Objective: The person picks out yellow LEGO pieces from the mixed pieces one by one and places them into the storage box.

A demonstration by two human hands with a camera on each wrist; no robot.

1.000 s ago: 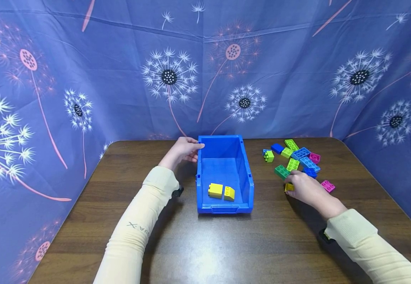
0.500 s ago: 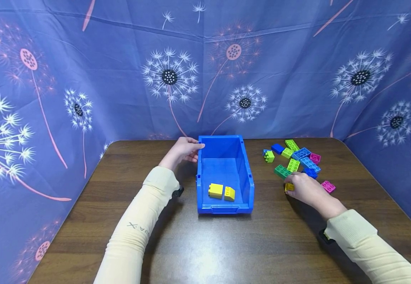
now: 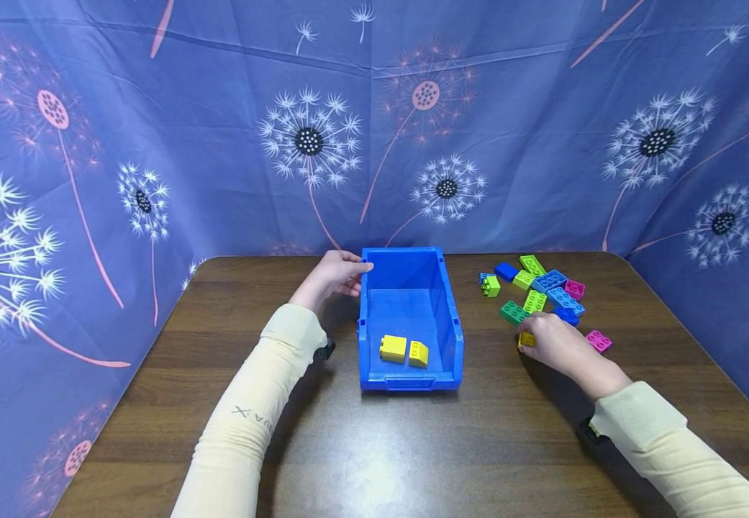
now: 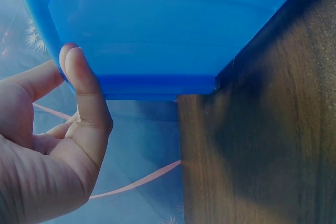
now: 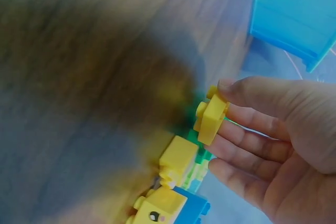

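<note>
A blue plastic bin stands mid-table, with a yellow block and a yellow sloped block lying near its front lip. My left hand grips the bin's left rim near the back; in the left wrist view its thumb and fingers pinch the edge of the blue wall. To the right, my right hand pinches a yellow toy building brick between thumb and fingers, studs facing away from the palm. Beside it in the right wrist view are another yellow brick and a yellow one printed with an eye.
Several loose bricks lie around and behind the right hand, among them a green one, a lime one, blue ones and a pink one. A patterned blue cloth hangs behind the wooden table.
The yellow brick at my right fingertips has shifted slightly in the grip. The left hand and the bin have stayed in place.
</note>
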